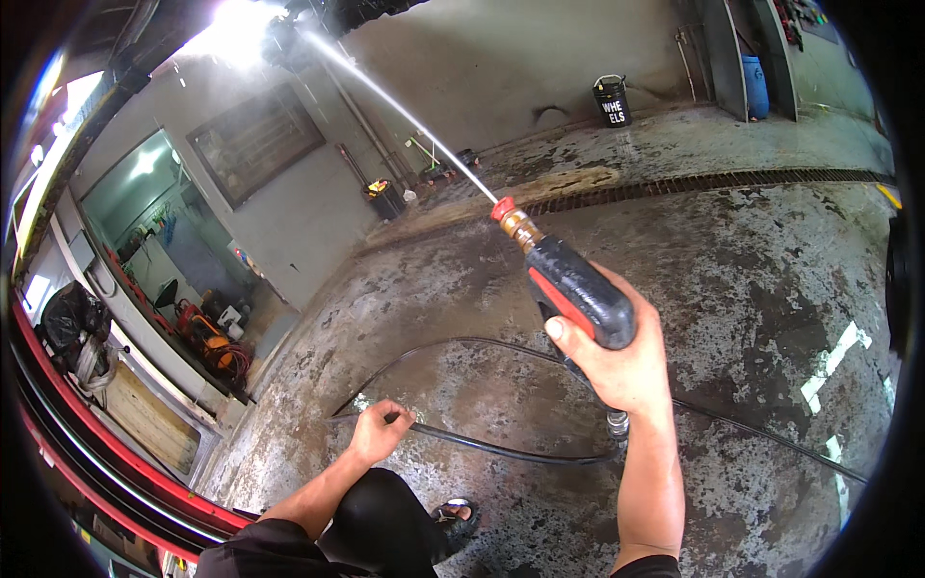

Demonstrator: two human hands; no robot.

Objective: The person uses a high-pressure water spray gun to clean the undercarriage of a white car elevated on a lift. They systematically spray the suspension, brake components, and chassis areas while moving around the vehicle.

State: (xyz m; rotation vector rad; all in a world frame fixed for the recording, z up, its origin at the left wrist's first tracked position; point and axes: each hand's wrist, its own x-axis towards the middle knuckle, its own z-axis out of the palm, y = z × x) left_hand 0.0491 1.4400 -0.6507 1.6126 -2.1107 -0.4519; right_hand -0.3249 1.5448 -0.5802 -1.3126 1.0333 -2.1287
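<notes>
My right hand (621, 361) is wrapped round the grip of a pressure washer gun (578, 289) with a black and red body. Its brass fitting and red nozzle tip point up and to the far left. A thin white water jet (395, 106) shoots from the tip toward the dark underside of something overhead, where spray blurs the detail. Below the grip, a metal coupling joins the gun to a black hose (501, 448). Lower and to the left, my left hand (381, 432) is closed round that hose, its fingers curled.
The hose loops over the wet, patchy concrete floor (761, 260). A drain grate (674, 185) crosses it farther back. Along the far wall stand a black bucket (612, 101) and a blue barrel (755, 87). An open doorway (154, 212) and a red-edged rail (116, 462) lie at left.
</notes>
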